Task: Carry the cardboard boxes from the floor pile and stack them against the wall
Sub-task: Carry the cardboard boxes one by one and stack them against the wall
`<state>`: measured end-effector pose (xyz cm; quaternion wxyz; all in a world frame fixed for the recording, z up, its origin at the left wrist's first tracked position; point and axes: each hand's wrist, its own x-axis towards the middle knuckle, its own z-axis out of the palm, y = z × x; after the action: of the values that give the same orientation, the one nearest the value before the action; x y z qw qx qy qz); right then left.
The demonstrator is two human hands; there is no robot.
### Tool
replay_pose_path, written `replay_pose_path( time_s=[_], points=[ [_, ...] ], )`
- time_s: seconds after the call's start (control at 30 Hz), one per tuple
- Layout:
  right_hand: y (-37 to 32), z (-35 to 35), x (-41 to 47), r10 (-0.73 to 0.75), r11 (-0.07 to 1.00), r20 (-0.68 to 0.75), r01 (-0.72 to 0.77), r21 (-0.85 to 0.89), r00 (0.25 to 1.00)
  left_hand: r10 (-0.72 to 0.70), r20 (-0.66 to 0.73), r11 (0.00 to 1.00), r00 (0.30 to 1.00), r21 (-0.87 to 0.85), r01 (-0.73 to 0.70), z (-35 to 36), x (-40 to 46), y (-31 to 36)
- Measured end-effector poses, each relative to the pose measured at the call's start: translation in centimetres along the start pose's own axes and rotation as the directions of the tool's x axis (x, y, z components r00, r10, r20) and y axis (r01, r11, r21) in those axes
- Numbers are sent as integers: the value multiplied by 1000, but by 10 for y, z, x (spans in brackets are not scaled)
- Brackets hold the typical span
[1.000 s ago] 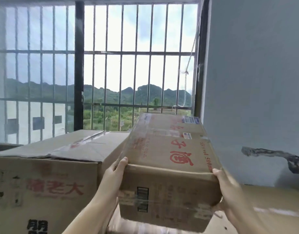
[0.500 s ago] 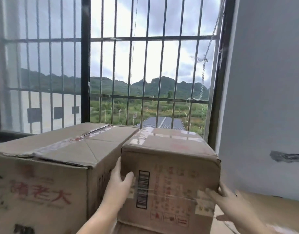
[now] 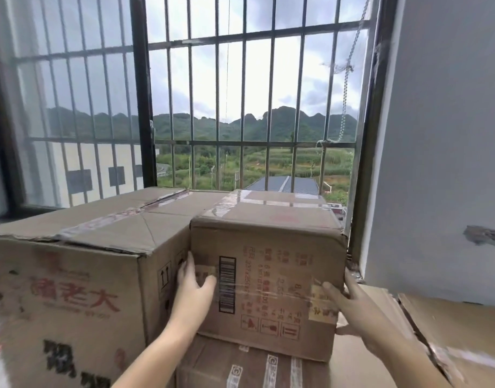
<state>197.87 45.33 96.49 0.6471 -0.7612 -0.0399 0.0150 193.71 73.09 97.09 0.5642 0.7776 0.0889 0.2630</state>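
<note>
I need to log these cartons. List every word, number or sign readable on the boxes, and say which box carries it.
"老大", red, with a blurred character before it: front of the big left box.
Two up arrows: that box's right side.
Barcode, digits unreadable: front of the held box.
Red table text on it: too blurred.
Three red handling pictograms: its lower front.
Black characters low on the left box: blurred.
</note>
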Motion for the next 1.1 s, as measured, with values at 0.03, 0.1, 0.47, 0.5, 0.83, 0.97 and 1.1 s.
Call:
replay_pose_path(
  time_s=[0.03,0.1,0.47,0.5,0.83,0.97,1.1],
  points=[
    [0,-2,-2,-1,1000,13,1,3,1000,8,-6,1000,1000,-2,-8,0,-2,2],
    [-2,-6,-11,-6,1000,37,7,-5,999,40,-21,999,999,-1,-40,-2,-9,5],
    [-21,-9,-115,-376,923,-250,338,-183,892,359,160,903,919,-308,-299,-24,-30,20],
    [-20,-5,-129,-377,924,-287,340,-172,880,373,198,892,906,-347,-291,-25,-32,20],
    [49,70,-317,-189,981,-709,164,-104,680,443,700,876,559,-471,-104,-26,-95,-35],
    [89,115,-407,-3,1000,-846,18,8,534,373,861,919,345,-393,-11,-16,-152,-60],
    [122,166,-494,192,981,-936,-76,177,296,286,951,957,119,-289,8,-23,-217,-82]
  ],
)
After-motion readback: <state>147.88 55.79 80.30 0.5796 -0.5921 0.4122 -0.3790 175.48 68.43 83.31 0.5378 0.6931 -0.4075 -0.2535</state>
